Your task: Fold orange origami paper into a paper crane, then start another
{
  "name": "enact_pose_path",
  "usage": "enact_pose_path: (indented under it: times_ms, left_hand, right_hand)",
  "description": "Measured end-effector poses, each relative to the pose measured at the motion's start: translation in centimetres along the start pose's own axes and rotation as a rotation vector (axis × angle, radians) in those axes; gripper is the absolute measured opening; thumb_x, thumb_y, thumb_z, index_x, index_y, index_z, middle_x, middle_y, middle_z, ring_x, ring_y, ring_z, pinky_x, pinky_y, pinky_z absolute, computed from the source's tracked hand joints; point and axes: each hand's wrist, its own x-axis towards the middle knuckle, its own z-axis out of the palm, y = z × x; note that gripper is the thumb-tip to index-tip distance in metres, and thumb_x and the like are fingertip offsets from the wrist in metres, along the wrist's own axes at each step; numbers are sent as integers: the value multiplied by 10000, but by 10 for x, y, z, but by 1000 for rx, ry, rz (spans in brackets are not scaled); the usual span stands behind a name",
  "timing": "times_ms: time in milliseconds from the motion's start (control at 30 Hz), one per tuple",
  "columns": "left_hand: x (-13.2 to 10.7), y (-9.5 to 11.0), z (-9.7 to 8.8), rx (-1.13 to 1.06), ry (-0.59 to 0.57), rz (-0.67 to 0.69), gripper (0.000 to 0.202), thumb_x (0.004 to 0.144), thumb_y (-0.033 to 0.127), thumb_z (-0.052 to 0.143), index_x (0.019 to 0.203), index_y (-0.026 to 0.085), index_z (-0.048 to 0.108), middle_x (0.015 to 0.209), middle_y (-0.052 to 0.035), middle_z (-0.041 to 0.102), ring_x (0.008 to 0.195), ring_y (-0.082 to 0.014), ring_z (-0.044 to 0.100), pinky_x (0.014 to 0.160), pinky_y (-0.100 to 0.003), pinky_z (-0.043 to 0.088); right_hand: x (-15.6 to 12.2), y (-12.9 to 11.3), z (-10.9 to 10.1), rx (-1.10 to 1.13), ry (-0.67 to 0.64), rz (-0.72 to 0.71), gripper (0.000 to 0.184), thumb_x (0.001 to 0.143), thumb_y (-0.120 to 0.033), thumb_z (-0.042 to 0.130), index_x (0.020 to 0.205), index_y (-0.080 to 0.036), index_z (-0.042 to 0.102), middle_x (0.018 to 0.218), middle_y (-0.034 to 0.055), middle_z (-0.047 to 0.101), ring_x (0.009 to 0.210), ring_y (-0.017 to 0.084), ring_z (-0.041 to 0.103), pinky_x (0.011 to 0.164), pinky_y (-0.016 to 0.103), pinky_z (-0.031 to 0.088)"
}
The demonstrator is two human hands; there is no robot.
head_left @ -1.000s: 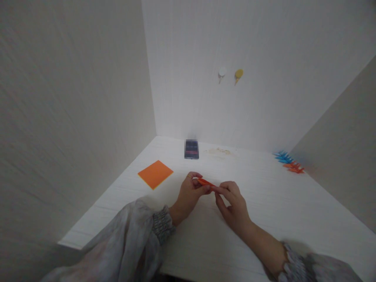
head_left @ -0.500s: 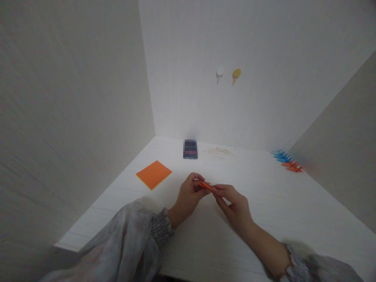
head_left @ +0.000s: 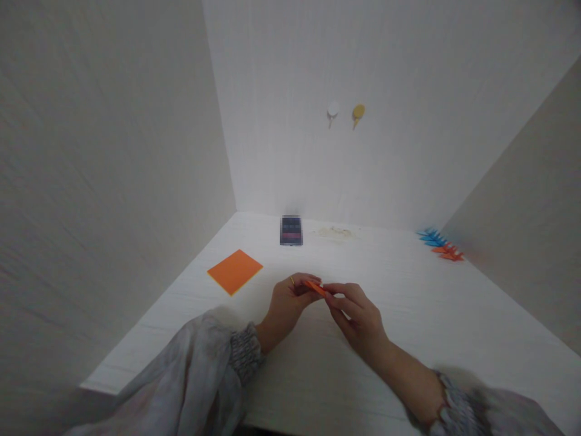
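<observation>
Between my hands is a small piece of folded orange paper (head_left: 315, 287), held a little above the white table. My left hand (head_left: 289, 303) pinches it from the left, with a ring showing on one finger. From the right, the thumb and fingertips of my right hand (head_left: 356, 312) close on its other end. Most of the folded shape is hidden by the fingers. A flat stack of square orange paper (head_left: 235, 272), with a yellow edge, lies to the left of my left hand.
A dark phone-like object (head_left: 291, 231), blurred out, stands near the back wall. Blue folded paper figures (head_left: 431, 237) and orange-red ones (head_left: 448, 252) line up at the right wall. A white hook (head_left: 333, 110) and a gold hook (head_left: 358, 112) are on the back wall.
The view has shifted slightly. The fingers of my right hand have moved a little further over the end of the folded paper; both hands keep hold of it.
</observation>
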Motion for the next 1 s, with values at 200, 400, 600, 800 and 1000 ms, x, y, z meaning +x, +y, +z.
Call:
enact_pose_path:
  times_ms: [200, 400, 600, 800, 1000]
  left_hand:
    - [-2, 3, 0, 46, 30, 24, 159, 601, 202, 692, 750, 161, 653, 772, -16, 660, 728, -140, 601, 702, -254, 478]
    - [-3, 5, 0, 53, 32, 60, 102, 601, 196, 694, 685, 157, 652, 801, -25, 653, 733, -143, 598, 701, -252, 477]
    - [-3, 5, 0, 28, -66, 40, 132, 618, 207, 685, 710, 138, 620, 713, -19, 644, 688, -131, 591, 698, -260, 479]
    - [-3, 5, -2, 58, -136, 71, 140, 637, 203, 674, 724, 128, 594, 714, -21, 645, 685, -121, 589, 717, -266, 477]
    - [-3, 2, -3, 53, -139, 91, 144, 656, 216, 668, 753, 136, 598, 755, -17, 648, 717, -114, 589, 731, -250, 474]
  right_hand:
    - [1, -2, 1, 35, 42, -20, 202, 775, -84, 508, 884, -222, 607, 961, 71, 629, 866, 181, 573, 710, 351, 496]
    - [3, -5, 0, 76, 77, -54, 230, 761, -53, 519, 890, -226, 601, 941, 67, 630, 857, 179, 575, 696, 345, 506]
    - [1, -5, -2, 106, 78, -16, 193, 766, -63, 508, 854, -207, 602, 894, 78, 604, 824, 175, 573, 665, 324, 508]
    - [-2, -3, -3, 110, 82, 9, 250, 753, -45, 517, 929, -206, 592, 846, 66, 573, 782, 162, 564, 642, 301, 500]
    - [-3, -1, -3, 99, 92, -26, 322, 730, -13, 536, 973, -219, 582, 885, 64, 593, 832, 178, 552, 695, 332, 491]
